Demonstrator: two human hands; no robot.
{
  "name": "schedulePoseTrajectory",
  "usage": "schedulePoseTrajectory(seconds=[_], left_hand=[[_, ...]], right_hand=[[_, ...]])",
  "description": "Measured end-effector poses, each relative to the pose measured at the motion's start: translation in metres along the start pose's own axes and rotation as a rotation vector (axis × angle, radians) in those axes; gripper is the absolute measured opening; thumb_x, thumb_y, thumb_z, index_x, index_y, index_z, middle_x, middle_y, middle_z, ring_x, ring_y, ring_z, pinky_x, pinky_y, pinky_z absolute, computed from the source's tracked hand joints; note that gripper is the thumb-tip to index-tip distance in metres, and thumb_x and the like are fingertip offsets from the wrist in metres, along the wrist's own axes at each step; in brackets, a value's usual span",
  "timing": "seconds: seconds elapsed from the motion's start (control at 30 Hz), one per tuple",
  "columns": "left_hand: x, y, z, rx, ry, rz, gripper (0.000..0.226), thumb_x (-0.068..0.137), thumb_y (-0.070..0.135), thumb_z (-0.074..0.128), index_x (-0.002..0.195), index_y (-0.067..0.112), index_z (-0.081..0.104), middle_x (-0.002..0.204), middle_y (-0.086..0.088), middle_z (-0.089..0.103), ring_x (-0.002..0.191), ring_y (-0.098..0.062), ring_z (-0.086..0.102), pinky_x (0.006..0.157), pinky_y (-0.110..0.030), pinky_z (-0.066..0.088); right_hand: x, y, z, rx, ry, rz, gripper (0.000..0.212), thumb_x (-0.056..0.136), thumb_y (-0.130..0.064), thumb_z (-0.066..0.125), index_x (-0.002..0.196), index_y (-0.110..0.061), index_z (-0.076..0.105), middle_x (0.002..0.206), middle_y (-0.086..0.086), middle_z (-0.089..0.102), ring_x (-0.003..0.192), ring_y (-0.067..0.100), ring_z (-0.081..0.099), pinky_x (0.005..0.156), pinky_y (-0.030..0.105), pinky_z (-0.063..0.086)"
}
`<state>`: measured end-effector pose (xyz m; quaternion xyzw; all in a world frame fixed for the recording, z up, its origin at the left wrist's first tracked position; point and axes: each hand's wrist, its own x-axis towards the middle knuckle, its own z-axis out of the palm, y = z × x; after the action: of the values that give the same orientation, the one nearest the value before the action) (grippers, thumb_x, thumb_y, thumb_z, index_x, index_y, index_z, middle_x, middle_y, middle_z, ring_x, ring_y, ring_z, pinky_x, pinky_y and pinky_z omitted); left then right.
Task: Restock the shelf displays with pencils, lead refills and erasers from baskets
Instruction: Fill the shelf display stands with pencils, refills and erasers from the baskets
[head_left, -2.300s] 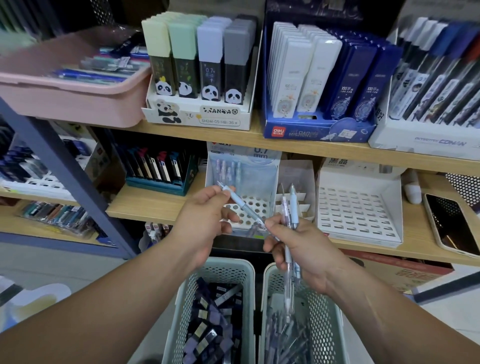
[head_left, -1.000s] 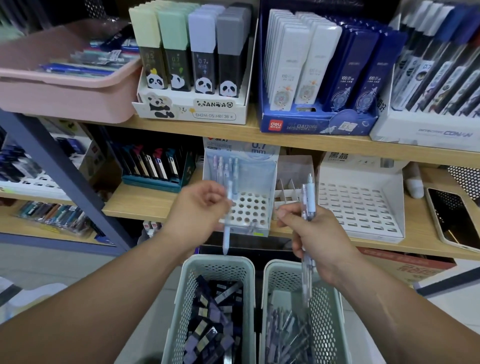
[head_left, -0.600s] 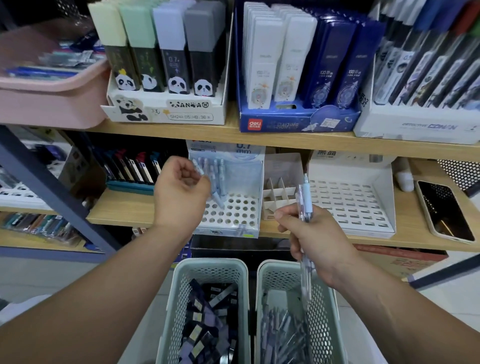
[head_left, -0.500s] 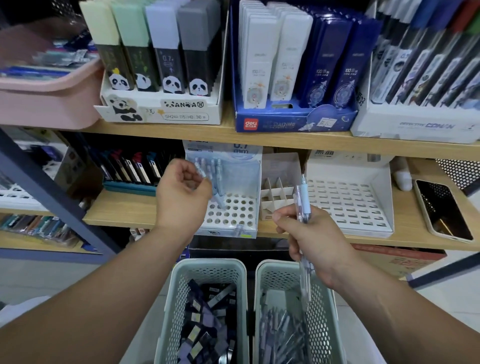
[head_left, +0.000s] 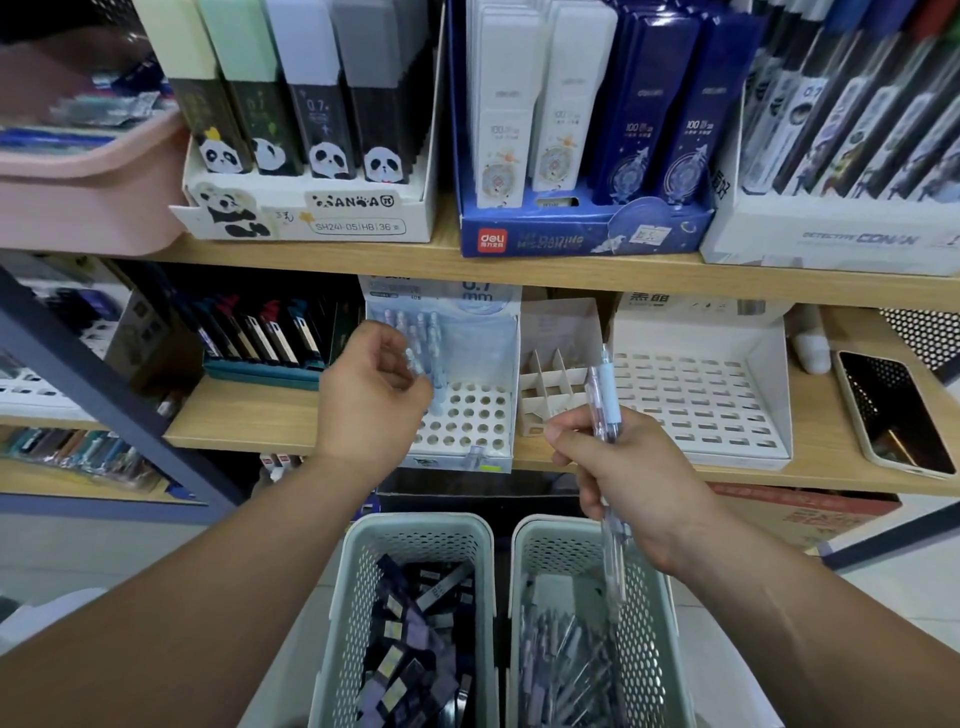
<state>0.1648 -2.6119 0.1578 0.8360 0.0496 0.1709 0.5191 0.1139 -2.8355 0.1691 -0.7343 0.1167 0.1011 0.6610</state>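
My left hand pinches a pale blue mechanical pencil over the left rows of the white hole rack on the middle shelf. Whether its tip sits in a hole is hidden by my fingers. Several matching pencils stand at the rack's back. My right hand grips two clear pencils upright to the right of the rack. Their lower ends hang over the right basket, which holds more pencils. The left basket holds dark lead refill boxes.
To the rack's right stand a small cardboard divider box and a white slotted display. A phone lies at the shelf's right end. The upper shelf carries a pink bin, a panda refill display and a blue refill display.
My left hand took one pencil from my right hand, turned it upright and carried it up and back to the hole rack. My right hand keeps two pencils, almost still.
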Motion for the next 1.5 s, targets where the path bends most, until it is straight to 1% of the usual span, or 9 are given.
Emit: schedulePoseTrajectory(seconds=[0.23,0.53,0.67,0.83,1.0,1.07,1.23,1.4,1.5], left_hand=[[0.003,0.002,0.0,0.081,0.021,0.05,0.025,0.082,0.001,0.073,0.092,0.02,0.06,0.07,0.007,0.059,0.059,0.003,0.055,0.057,-0.004,0.043],[0.004,-0.006,0.011,0.097,-0.002,0.031,0.017,0.081,0.004,0.075,0.079,0.017,0.065,0.071,0.007,0.064,0.06,-0.001,0.056,0.068,-0.016,0.053],[0.007,-0.007,0.017,0.104,0.024,0.003,0.012,0.081,0.007,0.075,0.077,0.015,0.067,0.073,0.009,0.066,0.062,0.003,0.058,0.067,-0.009,0.049],[0.005,-0.003,0.014,0.139,0.025,0.014,0.017,0.077,0.009,0.077,0.077,0.016,0.062,0.073,0.004,0.065,0.068,-0.009,0.062,0.073,-0.03,0.056],[-0.005,0.016,0.003,0.066,0.064,-0.011,0.029,0.076,0.018,0.077,0.075,0.019,0.048,0.071,-0.001,0.054,0.064,-0.02,0.051,0.067,-0.041,0.05],[-0.021,0.035,0.002,-0.073,-0.082,-0.056,0.027,0.082,0.021,0.077,0.073,0.017,0.052,0.066,0.0,0.053,0.06,-0.016,0.05,0.067,-0.04,0.051],[-0.065,0.047,0.007,0.006,-0.835,-0.162,0.029,0.079,0.049,0.075,0.08,0.021,0.068,0.079,-0.004,0.068,0.07,-0.016,0.064,0.075,-0.039,0.055],[-0.079,0.039,0.004,-0.06,-0.879,-0.282,0.009,0.094,0.02,0.068,0.092,0.012,0.071,0.075,-0.002,0.071,0.066,-0.012,0.067,0.065,-0.032,0.05],[-0.072,0.037,-0.006,-0.144,-0.802,-0.339,0.01,0.091,0.016,0.072,0.096,0.008,0.074,0.071,-0.005,0.071,0.063,-0.014,0.065,0.056,-0.026,0.048]], right_hand=[[0.001,0.002,0.0,0.09,-0.08,0.018,0.012,0.092,-0.014,0.07,0.101,-0.006,0.068,0.064,0.004,0.053,0.045,0.017,0.042,0.044,0.028,0.037],[0.0,0.004,0.002,0.114,-0.125,0.021,0.009,0.093,-0.015,0.069,0.099,-0.008,0.068,0.063,0.004,0.049,0.048,0.018,0.04,0.045,0.028,0.037],[0.0,0.003,0.004,0.126,-0.138,0.02,0.007,0.094,-0.014,0.068,0.099,-0.009,0.069,0.064,0.004,0.05,0.048,0.018,0.04,0.045,0.027,0.037],[-0.002,-0.002,0.005,0.255,-0.126,0.068,0.016,0.097,-0.013,0.063,0.107,-0.001,0.063,0.065,0.006,0.052,0.047,0.017,0.041,0.044,0.026,0.036],[-0.004,-0.013,0.005,0.448,-0.034,0.112,0.025,0.097,-0.029,0.065,0.086,-0.012,0.05,0.062,0.004,0.046,0.05,0.018,0.043,0.048,0.03,0.042],[-0.004,-0.017,0.007,0.52,0.014,0.115,0.028,0.095,-0.034,0.066,0.085,-0.014,0.049,0.061,0.002,0.043,0.052,0.018,0.045,0.05,0.031,0.045],[-0.009,-0.022,0.015,0.553,0.059,0.118,0.033,0.093,-0.044,0.067,0.082,-0.016,0.056,0.06,-0.001,0.049,0.055,0.016,0.054,0.057,0.032,0.049],[-0.014,-0.024,0.021,0.531,0.125,0.066,0.027,0.092,-0.04,0.069,0.087,-0.014,0.061,0.062,-0.001,0.058,0.062,0.017,0.063,0.065,0.034,0.059],[-0.013,-0.023,0.019,0.424,0.192,0.057,0.03,0.086,-0.037,0.077,0.088,-0.012,0.061,0.068,0.001,0.062,0.066,0.017,0.066,0.055,0.029,0.056]])
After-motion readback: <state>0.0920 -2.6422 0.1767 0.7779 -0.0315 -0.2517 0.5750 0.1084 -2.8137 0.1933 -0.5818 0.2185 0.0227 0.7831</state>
